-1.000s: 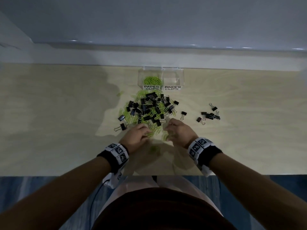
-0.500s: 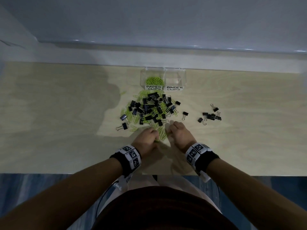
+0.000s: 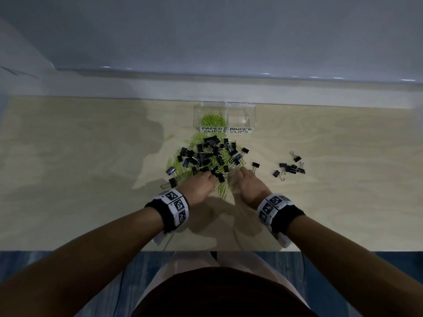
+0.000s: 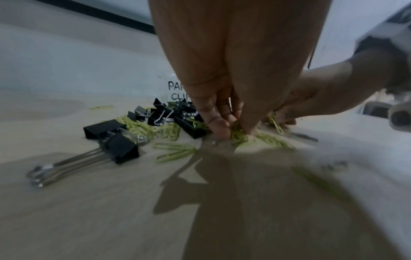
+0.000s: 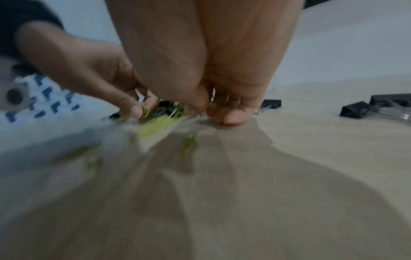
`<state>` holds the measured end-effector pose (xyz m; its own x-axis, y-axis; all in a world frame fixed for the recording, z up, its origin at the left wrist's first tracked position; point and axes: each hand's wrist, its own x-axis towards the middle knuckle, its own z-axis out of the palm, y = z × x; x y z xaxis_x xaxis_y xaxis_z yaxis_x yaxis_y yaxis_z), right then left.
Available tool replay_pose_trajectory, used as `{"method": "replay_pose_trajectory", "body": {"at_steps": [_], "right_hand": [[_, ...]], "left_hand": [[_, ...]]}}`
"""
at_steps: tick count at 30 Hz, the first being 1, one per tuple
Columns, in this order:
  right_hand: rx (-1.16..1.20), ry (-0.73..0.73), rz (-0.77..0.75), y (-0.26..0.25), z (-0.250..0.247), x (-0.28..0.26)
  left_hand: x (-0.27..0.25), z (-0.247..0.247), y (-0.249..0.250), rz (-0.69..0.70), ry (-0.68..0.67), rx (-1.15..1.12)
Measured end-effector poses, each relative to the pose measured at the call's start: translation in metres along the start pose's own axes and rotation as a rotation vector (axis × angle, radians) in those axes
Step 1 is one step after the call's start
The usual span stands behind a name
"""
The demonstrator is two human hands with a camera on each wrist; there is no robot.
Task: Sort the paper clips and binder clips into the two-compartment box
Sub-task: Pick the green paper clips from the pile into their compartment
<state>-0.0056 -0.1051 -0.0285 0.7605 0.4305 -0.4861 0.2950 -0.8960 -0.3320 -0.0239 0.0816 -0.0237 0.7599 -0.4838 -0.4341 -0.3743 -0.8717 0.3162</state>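
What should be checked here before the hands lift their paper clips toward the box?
1. Left hand pinches green paper clips: ok.
2. Right hand holds paper clips: a clip hangs from its fingers in the left wrist view, ok.
3. No binder clip caught in either pinch: cannot tell, fingers hide it.
4. Box upright, open top, PAPER CLIPS compartment on the left: ok.
5. BINDER CLIPS compartment looks empty, labels readable: ok.
6. Path to the box crosses the mixed pile: not ok, lift over it.
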Motion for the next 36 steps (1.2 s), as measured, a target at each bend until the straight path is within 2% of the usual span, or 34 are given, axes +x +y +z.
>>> {"method": "replay_pose_trajectory", "body": {"at_steps": [2, 4, 8, 11, 15, 17, 20, 22, 24, 27, 30, 36], "right_hand": [[0.134, 0.011, 0.045, -0.001, -0.016, 0.007], [0.250, 0.081, 0.079, -0.006, -0.041, 0.019], [0.302, 0.258, 0.070, -0.021, -0.093, 0.060], [0.240, 0.337, 0.093, -0.030, -0.117, 0.093], [0.186, 0.312, 0.138, -0.030, -0.123, 0.119], [0.195, 0.331, 0.126, -0.029, -0.120, 0.118], [0.233, 0.403, 0.003, -0.025, -0.107, 0.092], [0.244, 0.360, -0.098, -0.017, -0.088, 0.063], [0.228, 0.214, -0.156, -0.008, -0.066, 0.032], [0.068, -0.024, -0.221, -0.002, -0.035, -0.001], [-0.033, -0.027, -0.309, -0.005, -0.008, -0.011], [-0.015, 0.001, -0.302, -0.005, 0.003, -0.001]], "left_hand": [[0.000, -0.015, -0.003, -0.047, 0.052, -0.161], [0.003, -0.036, -0.008, -0.111, 0.141, -0.340], [0.032, -0.087, -0.025, -0.203, 0.345, -0.502], [0.060, -0.119, -0.038, -0.275, 0.447, -0.505], [0.083, -0.143, -0.044, -0.322, 0.453, -0.430], [0.089, -0.139, -0.045, -0.326, 0.448, -0.407], [0.078, -0.119, -0.039, -0.290, 0.493, -0.338], [0.055, -0.095, -0.029, -0.192, 0.469, -0.316], [0.029, -0.064, -0.021, -0.107, 0.327, -0.290], [0.003, -0.016, -0.016, -0.066, 0.134, -0.181], [-0.002, 0.008, -0.016, -0.080, 0.111, -0.076], [-0.005, 0.007, -0.009, -0.165, 0.132, 0.115]]}}
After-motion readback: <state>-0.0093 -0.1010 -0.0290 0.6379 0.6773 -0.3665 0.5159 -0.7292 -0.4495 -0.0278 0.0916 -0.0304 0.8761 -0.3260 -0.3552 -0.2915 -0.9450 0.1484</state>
